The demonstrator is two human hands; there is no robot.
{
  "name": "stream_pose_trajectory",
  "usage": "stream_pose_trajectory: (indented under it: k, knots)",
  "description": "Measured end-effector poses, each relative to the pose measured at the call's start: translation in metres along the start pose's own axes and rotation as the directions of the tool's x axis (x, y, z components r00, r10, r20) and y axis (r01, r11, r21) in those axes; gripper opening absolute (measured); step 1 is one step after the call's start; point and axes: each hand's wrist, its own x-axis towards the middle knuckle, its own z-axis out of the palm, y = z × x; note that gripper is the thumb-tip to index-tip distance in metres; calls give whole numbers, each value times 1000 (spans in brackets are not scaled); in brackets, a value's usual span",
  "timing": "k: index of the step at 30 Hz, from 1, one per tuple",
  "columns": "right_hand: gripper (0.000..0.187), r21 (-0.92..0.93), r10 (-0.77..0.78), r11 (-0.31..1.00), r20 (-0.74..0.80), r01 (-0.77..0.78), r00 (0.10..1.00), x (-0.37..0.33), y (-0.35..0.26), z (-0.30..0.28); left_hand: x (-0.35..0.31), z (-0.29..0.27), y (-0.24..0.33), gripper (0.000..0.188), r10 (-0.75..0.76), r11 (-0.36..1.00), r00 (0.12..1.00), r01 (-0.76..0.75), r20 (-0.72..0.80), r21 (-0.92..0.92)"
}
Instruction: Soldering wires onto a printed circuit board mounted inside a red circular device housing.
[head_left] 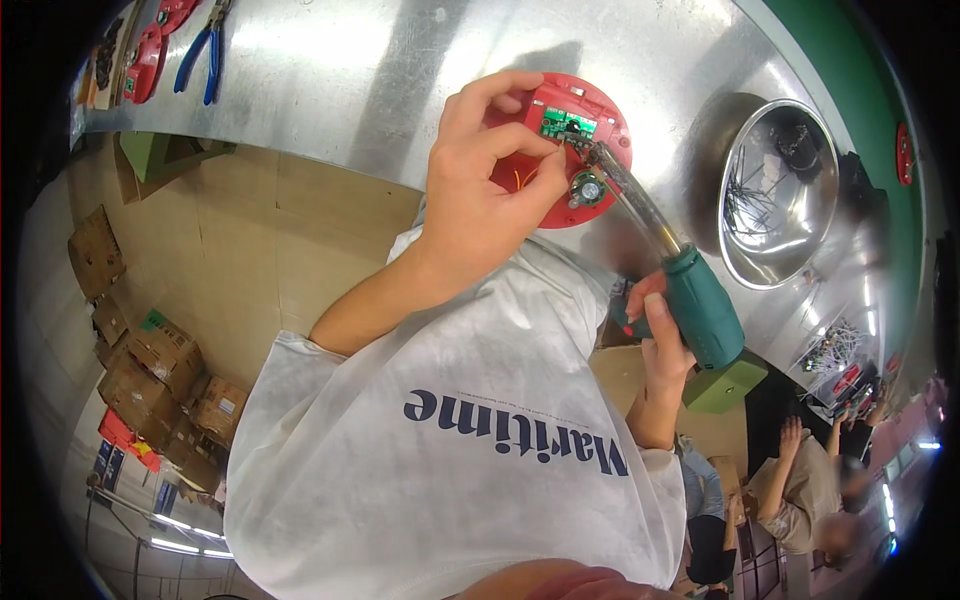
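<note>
Green iron point(705, 312) filled the right hand point(662, 335); one slip could have burned the left hand point(487, 180), pinched tight over the red disc point(611, 118).

One left hand point(468, 178) plus one right hand point(662, 335), both bare; one green-handled soldering iron point(706, 308); one round red housing point(610, 118), with one green circuit board point(556, 122) and one round metal-faced part point(588, 188) inside; one metal tabletop point(320, 60); one pair of blue-handled pliers point(211, 58); at least two red plastic parts point(150, 58) at upper left; one steel bowl point(800, 238), its thin dark wires point(744, 200) too tangled to count; at least four cardboard boxes point(140, 402); at least two other people point(800, 490) at lower right
</note>
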Motion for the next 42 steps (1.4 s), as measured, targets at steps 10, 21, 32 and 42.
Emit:
stream_pose_trajectory:
  k: [10, 21, 32, 42]
  knots:
    - [17, -54, -24, 998, -60, 21, 998, 2, 1, 4, 1, 0, 1, 4, -2, 1000, 1000, 2, 7, -13]
    - [7, -115, -135, 985, -47, 129, 990, 4, 3, 10, 1, -1, 2, 4, -20, 1000, 1000, 20, 9, -14]
    - [36, 328, -40, 943, -72, 61, 997, -6, 15, -9, 4, -1, 3, 4, -26, 999, 1000, 26, 17, -37]
    - [43, 408, -199, 858, -294, 311, 935, -29, 47, -58, 6, -2, 7, 4, -52, 999, 997, 52, 63, -12]
